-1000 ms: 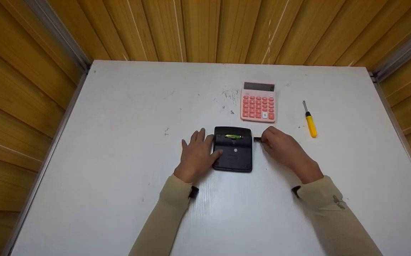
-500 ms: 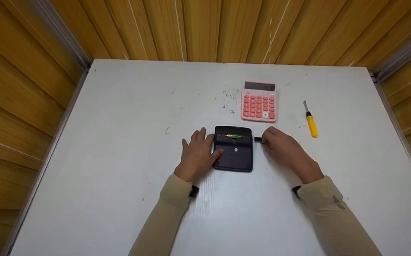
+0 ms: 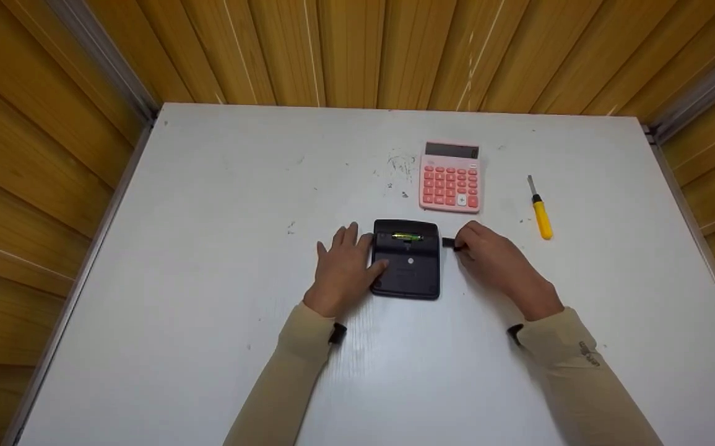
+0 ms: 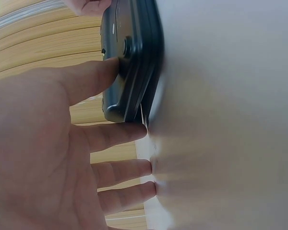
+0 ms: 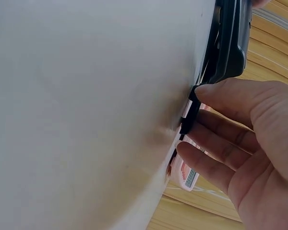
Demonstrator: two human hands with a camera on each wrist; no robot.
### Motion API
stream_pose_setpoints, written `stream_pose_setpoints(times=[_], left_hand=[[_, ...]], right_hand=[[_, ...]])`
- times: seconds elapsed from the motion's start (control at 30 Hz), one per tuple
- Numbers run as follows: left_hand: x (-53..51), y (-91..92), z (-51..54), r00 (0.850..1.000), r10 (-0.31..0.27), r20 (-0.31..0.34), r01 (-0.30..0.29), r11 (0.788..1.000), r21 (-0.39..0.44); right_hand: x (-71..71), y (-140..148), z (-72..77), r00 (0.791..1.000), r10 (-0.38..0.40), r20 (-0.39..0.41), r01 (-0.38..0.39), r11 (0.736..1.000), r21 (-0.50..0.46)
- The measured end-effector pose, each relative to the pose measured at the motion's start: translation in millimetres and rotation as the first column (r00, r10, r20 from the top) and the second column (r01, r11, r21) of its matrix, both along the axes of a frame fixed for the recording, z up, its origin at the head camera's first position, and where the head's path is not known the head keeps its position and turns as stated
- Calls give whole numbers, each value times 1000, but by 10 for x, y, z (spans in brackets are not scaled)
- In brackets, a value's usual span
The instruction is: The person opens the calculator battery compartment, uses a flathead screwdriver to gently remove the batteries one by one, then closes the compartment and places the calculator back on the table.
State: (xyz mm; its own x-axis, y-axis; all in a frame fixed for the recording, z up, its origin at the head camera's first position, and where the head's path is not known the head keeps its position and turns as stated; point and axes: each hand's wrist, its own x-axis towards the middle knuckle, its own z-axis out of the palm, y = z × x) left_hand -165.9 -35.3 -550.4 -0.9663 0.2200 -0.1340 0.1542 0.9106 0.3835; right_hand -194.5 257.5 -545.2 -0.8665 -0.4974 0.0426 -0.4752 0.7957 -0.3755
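Note:
A black calculator (image 3: 403, 279) lies face down on the white table, its battery slot uncovered with a green battery (image 3: 407, 236) inside. At its left edge rests my left hand (image 3: 342, 269), fingers spread and straight, the thumb on the calculator's back. In the left wrist view that thumb (image 4: 93, 79) touches the casing near a round foot, and the fingertips meet the table. Just right of the calculator, my right hand (image 3: 493, 257) pinches a small black battery cover (image 3: 448, 243). The right wrist view shows the cover (image 5: 190, 112) between thumb and fingers, low by the table surface.
A pink calculator (image 3: 450, 179) lies face up behind the black one. To the right is a screwdriver (image 3: 541, 214) with a yellow handle. Yellow wood-look panels (image 3: 357, 56) stand behind the table (image 3: 196, 217) and at both sides.

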Motion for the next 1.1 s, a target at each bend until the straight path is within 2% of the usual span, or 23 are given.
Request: stream_pose_setpoints(times=[0.33,0.5,0.77,1.1], left_hand=[[-4,-5,31,1000,-4,10,5,1000,-11],[-8,-1,18,1000,-3,19,3,1000,-9],[-8,5,21,999,2,34,-3,1000,21],[-17,0,15,999,-3,34,3,1000,12]], right_hand=[[18,-92,26,996,-75,57,76,997,-10],[20,-165,33,995,-64,82,64,998,1],[2,-235,47,995,-57,86,58,998,-10],[-23,-257,29,995,-56,88,58,998,-12]])
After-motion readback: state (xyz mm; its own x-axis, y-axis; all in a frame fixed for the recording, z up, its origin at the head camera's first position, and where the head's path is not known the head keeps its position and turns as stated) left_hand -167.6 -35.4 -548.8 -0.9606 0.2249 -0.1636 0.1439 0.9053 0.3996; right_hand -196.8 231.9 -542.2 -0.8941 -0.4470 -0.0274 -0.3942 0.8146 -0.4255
